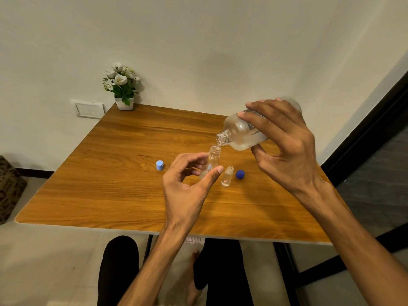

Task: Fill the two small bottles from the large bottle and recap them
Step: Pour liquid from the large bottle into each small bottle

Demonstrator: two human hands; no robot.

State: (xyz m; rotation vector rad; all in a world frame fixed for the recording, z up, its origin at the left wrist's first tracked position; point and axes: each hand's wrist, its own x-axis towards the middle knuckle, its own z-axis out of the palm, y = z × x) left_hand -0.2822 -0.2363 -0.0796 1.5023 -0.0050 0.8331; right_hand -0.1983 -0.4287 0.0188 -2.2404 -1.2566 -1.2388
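My right hand [284, 142] grips the large clear bottle [239, 133], tilted with its open neck pointing down-left. The neck hangs just over the mouth of a small clear bottle [213, 159], which stands uncapped on the wooden table [110, 191]. My left hand [187, 184] curls around that small bottle, thumb and fingers on its sides. A second, smaller uncapped bottle [227, 176] stands just to the right, apart from both hands. A light blue cap [159, 165] lies to the left. A dark blue cap [240, 174] lies to the right of the smaller bottle.
A potted white flower [121, 87] stands at the table's far left corner against the wall. A wall switch plate [90, 110] sits left of it. A dark door frame [375, 129] runs along the right. My knees show below the near edge.
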